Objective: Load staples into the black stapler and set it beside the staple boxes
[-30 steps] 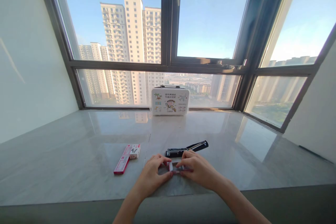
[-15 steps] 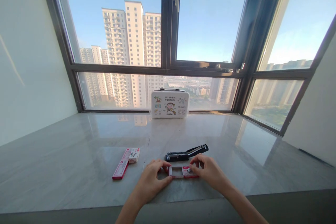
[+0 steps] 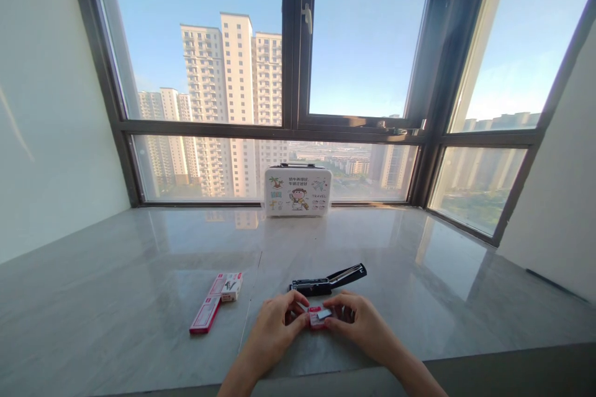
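Note:
My left hand (image 3: 274, 324) is closed on the left end of a small red-and-white staple box (image 3: 315, 324), pinching it between thumb and index finger. Curled about the box's right end is my right hand (image 3: 362, 326), its thumb and fingertips against it. A short silver strip of staples (image 3: 323, 314) lies across the box's top by the right fingertips; whether they also grip the strip I cannot tell. Just behind the hands rests a black stapler (image 3: 311, 286), its top arm swung up to the right.
To the left lie long pink-and-white boxes (image 3: 205, 315) and a small white box (image 3: 231, 287) with a dark picture on it. A white printed case (image 3: 298, 191) stands against the window at the back. The grey sill's front edge (image 3: 465, 356) runs close to my forearms.
My hands have come closer together. The box, which was drawn out lengthwise with a see-through part between the hands, now looks short and pushed together. The view has shifted slightly.

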`<state>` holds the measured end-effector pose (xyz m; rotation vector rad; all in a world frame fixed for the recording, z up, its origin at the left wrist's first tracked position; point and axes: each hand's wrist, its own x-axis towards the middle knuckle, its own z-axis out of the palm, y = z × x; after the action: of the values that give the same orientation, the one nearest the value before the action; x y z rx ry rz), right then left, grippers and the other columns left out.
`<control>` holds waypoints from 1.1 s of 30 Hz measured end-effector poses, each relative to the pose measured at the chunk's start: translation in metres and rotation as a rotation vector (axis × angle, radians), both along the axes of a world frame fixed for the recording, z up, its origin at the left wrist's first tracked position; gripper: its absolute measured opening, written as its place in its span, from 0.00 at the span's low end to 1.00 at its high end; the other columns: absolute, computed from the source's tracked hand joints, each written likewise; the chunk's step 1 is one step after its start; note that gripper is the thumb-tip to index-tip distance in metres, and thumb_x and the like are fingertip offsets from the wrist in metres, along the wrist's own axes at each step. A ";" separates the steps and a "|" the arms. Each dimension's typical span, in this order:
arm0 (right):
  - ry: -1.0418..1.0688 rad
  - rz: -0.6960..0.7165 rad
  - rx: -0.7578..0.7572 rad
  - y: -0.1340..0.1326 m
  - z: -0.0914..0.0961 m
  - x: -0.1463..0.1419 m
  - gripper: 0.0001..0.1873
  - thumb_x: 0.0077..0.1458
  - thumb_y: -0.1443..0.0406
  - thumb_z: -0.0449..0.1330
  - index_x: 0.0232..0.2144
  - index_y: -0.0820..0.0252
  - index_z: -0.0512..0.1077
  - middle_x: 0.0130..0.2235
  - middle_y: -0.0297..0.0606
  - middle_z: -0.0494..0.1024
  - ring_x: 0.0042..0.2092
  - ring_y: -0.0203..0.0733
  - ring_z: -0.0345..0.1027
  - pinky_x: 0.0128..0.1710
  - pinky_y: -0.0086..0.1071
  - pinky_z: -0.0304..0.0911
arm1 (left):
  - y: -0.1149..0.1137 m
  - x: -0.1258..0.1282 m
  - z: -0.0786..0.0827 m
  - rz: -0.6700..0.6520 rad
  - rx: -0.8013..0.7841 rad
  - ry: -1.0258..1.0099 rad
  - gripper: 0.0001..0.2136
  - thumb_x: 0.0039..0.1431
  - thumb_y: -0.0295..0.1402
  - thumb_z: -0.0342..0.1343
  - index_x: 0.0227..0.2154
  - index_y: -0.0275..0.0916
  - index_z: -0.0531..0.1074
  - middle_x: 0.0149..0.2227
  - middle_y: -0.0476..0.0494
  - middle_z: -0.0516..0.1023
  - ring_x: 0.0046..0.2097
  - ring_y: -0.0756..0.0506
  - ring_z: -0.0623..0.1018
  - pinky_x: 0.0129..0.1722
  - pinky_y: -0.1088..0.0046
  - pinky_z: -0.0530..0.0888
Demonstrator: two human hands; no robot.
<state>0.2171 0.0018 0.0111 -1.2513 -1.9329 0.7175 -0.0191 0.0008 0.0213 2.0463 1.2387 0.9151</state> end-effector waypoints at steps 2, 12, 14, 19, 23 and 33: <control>-0.002 0.011 0.001 0.001 0.002 -0.003 0.18 0.53 0.53 0.67 0.42 0.56 0.81 0.34 0.34 0.76 0.33 0.39 0.67 0.33 0.30 0.58 | 0.000 0.001 -0.001 -0.028 -0.011 -0.039 0.08 0.60 0.40 0.56 0.39 0.46 0.73 0.34 0.53 0.82 0.36 0.46 0.78 0.36 0.73 0.67; -0.048 0.021 0.034 -0.002 0.007 -0.012 0.13 0.55 0.53 0.67 0.37 0.53 0.82 0.32 0.31 0.71 0.33 0.37 0.65 0.33 0.29 0.56 | 0.046 -0.016 -0.012 0.258 0.144 0.169 0.19 0.54 0.45 0.60 0.48 0.45 0.72 0.38 0.50 0.75 0.42 0.43 0.75 0.43 0.70 0.66; -0.015 0.011 0.059 0.007 0.009 -0.016 0.12 0.55 0.54 0.67 0.37 0.54 0.81 0.31 0.31 0.71 0.32 0.37 0.64 0.32 0.29 0.56 | 0.053 -0.014 -0.011 0.213 0.115 0.234 0.17 0.53 0.45 0.62 0.45 0.48 0.75 0.39 0.50 0.77 0.45 0.42 0.75 0.45 0.69 0.64; 0.003 -0.005 0.145 0.048 0.024 -0.030 0.11 0.57 0.57 0.65 0.38 0.55 0.81 0.29 0.31 0.71 0.31 0.37 0.63 0.31 0.29 0.55 | 0.057 -0.011 -0.009 0.186 0.096 0.259 0.13 0.53 0.46 0.62 0.41 0.51 0.77 0.38 0.52 0.79 0.45 0.43 0.75 0.43 0.70 0.62; -0.111 0.054 0.141 0.073 0.032 -0.042 0.12 0.54 0.56 0.66 0.37 0.55 0.82 0.30 0.33 0.74 0.31 0.38 0.66 0.32 0.29 0.56 | 0.057 -0.013 -0.010 0.190 0.090 0.266 0.13 0.54 0.47 0.61 0.41 0.51 0.77 0.39 0.51 0.80 0.45 0.42 0.76 0.43 0.70 0.62; -0.224 0.109 0.133 0.081 0.021 -0.056 0.11 0.54 0.55 0.66 0.38 0.50 0.82 0.31 0.31 0.77 0.32 0.38 0.68 0.32 0.28 0.54 | 0.058 -0.015 -0.013 0.230 0.088 0.262 0.15 0.54 0.48 0.61 0.41 0.49 0.77 0.39 0.49 0.81 0.46 0.42 0.76 0.42 0.68 0.61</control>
<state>0.1606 0.0827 0.0322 -1.1936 -2.2068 0.5100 -0.0343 0.0589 0.0079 2.1776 1.6265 0.8340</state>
